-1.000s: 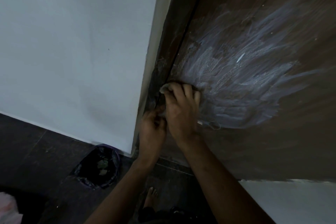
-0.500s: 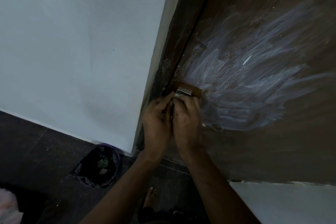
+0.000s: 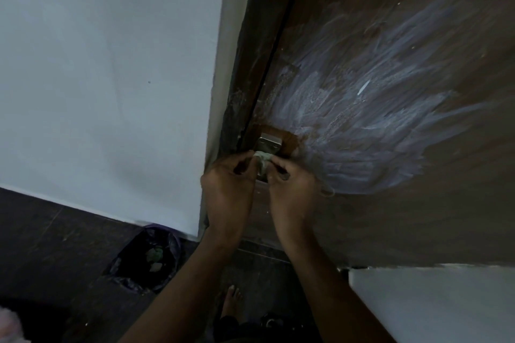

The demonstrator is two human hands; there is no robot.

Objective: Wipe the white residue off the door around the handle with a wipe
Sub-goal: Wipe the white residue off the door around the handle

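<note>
A brown wooden door (image 3: 390, 217) carries a wide fan of white residue (image 3: 362, 108) spreading right and up from its metal handle plate (image 3: 269, 142). A small crumpled pale wipe (image 3: 262, 160) sits just below the plate. My left hand (image 3: 228, 192) and my right hand (image 3: 292, 189) both pinch it between fingertips and thumbs, side by side in front of the handle. The lower part of the handle is hidden behind the wipe and my hands.
A white wall (image 3: 111, 78) fills the left, meeting the dark door frame (image 3: 250, 78). On the dark floor stands a bin lined with a black bag (image 3: 147, 259) holding scraps. My bare foot (image 3: 231, 303) shows below. A white surface (image 3: 432, 303) lies lower right.
My right hand has come down off the door beside the handle, uncovering the metal plate. Both hands have met below it and now pinch the wipe between them.
</note>
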